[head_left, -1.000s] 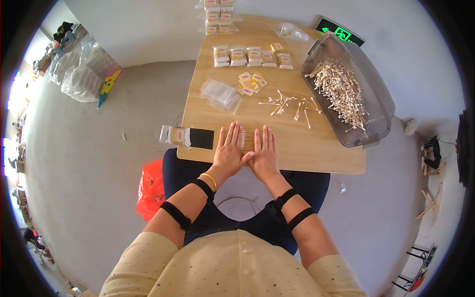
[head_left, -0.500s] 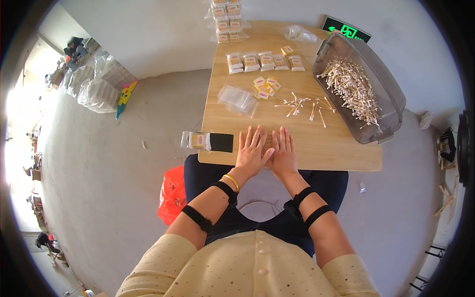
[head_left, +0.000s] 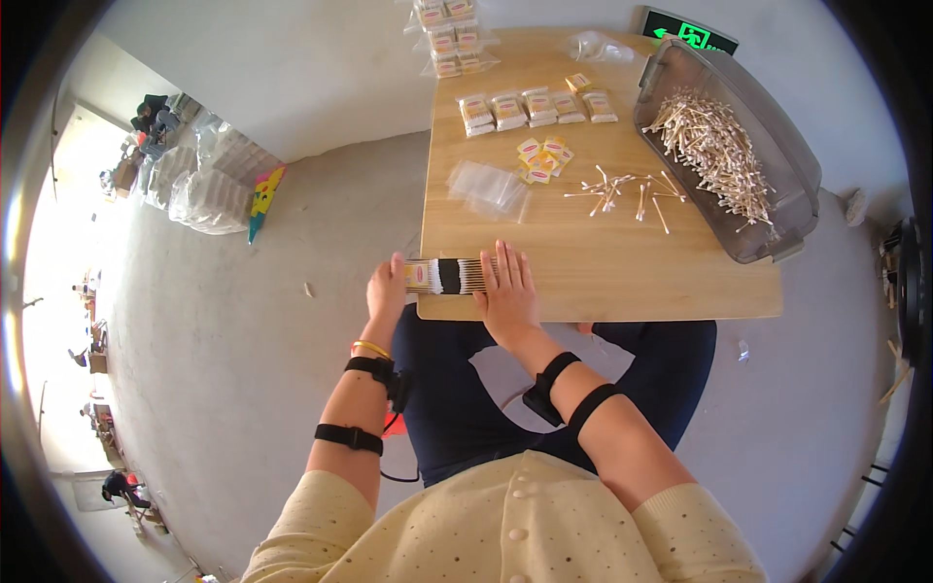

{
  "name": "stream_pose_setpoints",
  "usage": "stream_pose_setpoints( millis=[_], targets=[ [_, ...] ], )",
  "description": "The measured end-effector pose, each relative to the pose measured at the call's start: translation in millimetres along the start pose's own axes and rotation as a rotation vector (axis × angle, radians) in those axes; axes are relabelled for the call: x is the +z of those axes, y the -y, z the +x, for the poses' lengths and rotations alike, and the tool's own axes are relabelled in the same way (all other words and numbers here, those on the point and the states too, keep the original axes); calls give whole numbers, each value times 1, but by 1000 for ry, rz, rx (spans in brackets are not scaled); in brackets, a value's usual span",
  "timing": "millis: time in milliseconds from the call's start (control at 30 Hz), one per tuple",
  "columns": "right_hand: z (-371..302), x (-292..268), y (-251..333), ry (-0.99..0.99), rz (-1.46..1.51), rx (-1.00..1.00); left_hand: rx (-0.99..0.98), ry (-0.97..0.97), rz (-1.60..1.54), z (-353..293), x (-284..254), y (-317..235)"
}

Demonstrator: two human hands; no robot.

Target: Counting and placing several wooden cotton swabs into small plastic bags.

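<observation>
At the table's near left edge my left hand (head_left: 386, 288) is closed on the outer end of a small clear plastic bag. Inside the bag shows a yellow-and-white label card (head_left: 418, 275). A black strip (head_left: 448, 276) lies at the bag's inner end. From it a flat row of cotton swabs (head_left: 473, 276) runs right, under the fingers of my right hand (head_left: 509, 291). That hand lies flat on the swabs, fingers stretched out, and hides part of the row.
Behind my hands lie empty clear bags (head_left: 489, 191), loose label cards (head_left: 544, 159) and scattered swabs (head_left: 622, 188). Filled swab packs (head_left: 525, 109) stand in a row farther back. A grey bin (head_left: 797, 175) of loose swabs stands at the right; stacked packs (head_left: 455, 39) are at the far left.
My left hand has moved left from the swabs onto the bag. My right hand has slid left with the swabs, whose ends now meet the black strip. The view has shifted slightly.
</observation>
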State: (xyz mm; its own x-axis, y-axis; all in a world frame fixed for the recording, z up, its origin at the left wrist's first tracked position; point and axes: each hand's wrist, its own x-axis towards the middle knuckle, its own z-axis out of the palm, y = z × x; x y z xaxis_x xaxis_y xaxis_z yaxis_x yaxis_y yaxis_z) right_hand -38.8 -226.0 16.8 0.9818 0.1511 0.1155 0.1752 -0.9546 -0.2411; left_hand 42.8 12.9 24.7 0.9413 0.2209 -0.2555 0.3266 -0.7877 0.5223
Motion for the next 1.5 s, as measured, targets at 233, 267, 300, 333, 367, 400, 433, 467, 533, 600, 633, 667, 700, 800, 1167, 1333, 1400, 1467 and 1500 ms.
stream_pose_setpoints(
  millis=[233,267,300,333,367,400,433,467,533,600,633,667,700,800,1167,1333,1400,1467,1500],
  targets=[
    [9,-3,21,36,61,5,-218,-13,-572,4,23,15],
    [9,-1,21,20,69,-1,-298,45,-682,4,25,14],
    [11,0,23,1,80,-10,-319,38,-780,3,28,13],
    [12,1,24,-18,91,-21,-340,28,-878,2,32,11],
    [12,2,26,-23,97,-19,-362,17,-976,1,34,11],
    [12,3,26,-28,101,-15,-354,52,-984,0,34,10],
    [13,3,26,-33,105,-12,-346,85,-991,0,33,10],
    [13,3,25,-28,104,-11,-339,118,-999,-1,33,10],
    [14,3,28,-21,108,-21,-339,111,-1011,-1,31,13],
    [16,3,35,10,114,-26,-335,100,-1024,0,31,15],
    [18,3,38,26,115,-27,-331,92,-1031,0,31,15],
    [20,3,42,38,99,-26,-327,84,-1038,0,31,14],
    [22,4,45,50,84,-23,-327,65,-1012,0,30,10],
    [28,5,55,111,95,-40,-304,25,-912,0,26,6],
    [9,-11,24,166,18,22,-181,-17,-733,14,4,22],
    [14,-9,40,199,29,32,-7,-20,-517,27,15,34],
    [18,-9,44,204,24,29,33,-25,-527,28,19,34],
    [20,-7,45,191,16,16,67,-16,-509,29,20,34],
    [21,-5,46,175,13,1,67,-30,-508,29,19,34]
  ],
)
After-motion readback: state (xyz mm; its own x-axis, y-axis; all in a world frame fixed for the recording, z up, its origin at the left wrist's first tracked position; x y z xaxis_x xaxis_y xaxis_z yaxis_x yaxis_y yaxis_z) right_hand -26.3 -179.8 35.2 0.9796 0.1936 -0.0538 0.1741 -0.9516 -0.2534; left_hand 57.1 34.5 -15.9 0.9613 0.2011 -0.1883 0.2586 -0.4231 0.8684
